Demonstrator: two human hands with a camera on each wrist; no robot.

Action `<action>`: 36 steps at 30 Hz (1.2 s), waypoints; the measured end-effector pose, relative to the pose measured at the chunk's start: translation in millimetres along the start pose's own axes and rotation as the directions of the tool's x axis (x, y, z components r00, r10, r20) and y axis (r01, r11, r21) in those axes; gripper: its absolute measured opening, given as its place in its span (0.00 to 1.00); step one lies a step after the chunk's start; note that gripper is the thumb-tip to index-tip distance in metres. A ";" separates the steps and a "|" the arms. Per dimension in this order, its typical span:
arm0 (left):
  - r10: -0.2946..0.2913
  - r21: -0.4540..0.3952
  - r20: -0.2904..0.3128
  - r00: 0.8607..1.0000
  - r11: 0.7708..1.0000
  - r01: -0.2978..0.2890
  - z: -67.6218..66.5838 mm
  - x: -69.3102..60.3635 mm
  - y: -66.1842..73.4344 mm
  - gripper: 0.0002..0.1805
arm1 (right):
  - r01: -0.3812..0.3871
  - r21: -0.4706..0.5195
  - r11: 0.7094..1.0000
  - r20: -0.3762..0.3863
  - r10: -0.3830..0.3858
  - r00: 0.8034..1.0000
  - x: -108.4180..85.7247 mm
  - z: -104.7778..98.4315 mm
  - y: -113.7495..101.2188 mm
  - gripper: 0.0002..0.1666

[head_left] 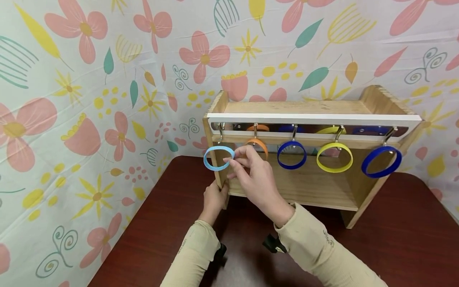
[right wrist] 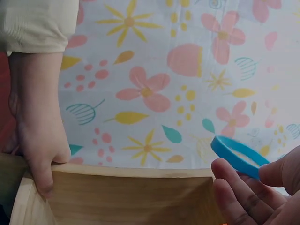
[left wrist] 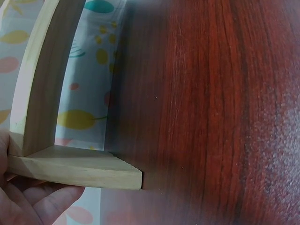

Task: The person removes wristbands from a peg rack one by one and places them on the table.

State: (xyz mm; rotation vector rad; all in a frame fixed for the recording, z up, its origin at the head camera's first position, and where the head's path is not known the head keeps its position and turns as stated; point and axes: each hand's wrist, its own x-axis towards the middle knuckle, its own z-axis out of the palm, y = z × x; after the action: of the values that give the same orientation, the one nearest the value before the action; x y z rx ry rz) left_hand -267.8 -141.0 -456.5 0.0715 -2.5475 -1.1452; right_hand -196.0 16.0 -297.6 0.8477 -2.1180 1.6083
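At the centre of the head view, the right hand (head_left: 256, 177) pinches a light blue band (head_left: 219, 148), its grip together on the band's right edge; this hold appears chosen to leave most of the loop clear of the fingers; the bare leftmost hook (head_left: 220, 135) shows just above the band in the frame; the left hand (head_left: 214, 197), lower and further left, has its grip clamped on the left side of the wooden rack (head_left: 294, 179), probably to steady it; an orange band (head_left: 264, 148), a dark blue band (head_left: 291, 166), a yellow band (head_left: 334, 170) and a second dark blue band (head_left: 381, 174) hang rightward in that order, one per hook, presumably to keep them apart; the rack stands on the reddish-brown surface (head_left: 143, 239).
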 end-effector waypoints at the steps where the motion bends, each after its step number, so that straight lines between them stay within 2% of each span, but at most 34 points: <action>1: 0.002 -0.003 -0.001 1.000 1.000 -0.002 0.1 -0.3 -0.1 0.13 | -0.003 0.004 1.000 0.003 0.003 1.000 -1.1 -0.2 0.0 0.08; 7: -0.001 0.007 0.001 1.000 1.000 0.001 0.1 -1.1 -0.7 0.13 | -0.059 0.015 0.998 0.037 0.058 0.998 -9.7 -3.2 2.8 0.08; 12: -0.006 0.016 0.010 1.000 1.000 0.005 0.2 -0.7 -1.3 0.17 | -0.106 0.026 0.994 0.075 0.104 0.992 -18.0 -5.8 8.6 0.07; 19: 0.050 0.042 -0.021 0.999 0.998 -0.049 1.0 -0.8 -0.1 0.16 | -0.150 0.059 0.987 0.090 0.144 0.985 -34.1 -9.3 17.5 0.07; 23: 0.075 0.047 -0.007 0.997 0.996 -0.075 1.1 -0.9 -0.4 0.16 | -0.205 0.078 0.976 0.094 0.197 0.976 -44.6 -10.9 23.3 0.07; 28: 0.057 0.031 -0.018 0.998 0.998 -0.056 2.2 -1.4 -2.1 0.12 | -0.265 0.093 0.960 0.100 0.255 0.962 -53.9 -12.5 28.1 0.06; 32: 0.043 0.029 -0.028 0.999 0.999 -0.043 2.8 -1.7 -3.4 0.08 | -0.276 0.074 0.958 0.101 0.268 0.958 -60.0 -13.8 32.2 0.05; 36: 0.021 0.017 -0.017 1.000 1.000 -0.020 1.1 -2.3 -1.9 0.10 | -0.290 0.069 0.955 0.102 0.283 0.954 -65.6 -14.9 35.7 0.05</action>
State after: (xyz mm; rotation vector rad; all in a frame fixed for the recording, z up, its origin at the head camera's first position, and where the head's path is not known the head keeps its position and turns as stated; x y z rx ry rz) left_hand -266.2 -141.1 -459.2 0.0588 -2.5371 -1.1112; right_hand -170.3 52.9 -359.1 0.6727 -2.3406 1.8440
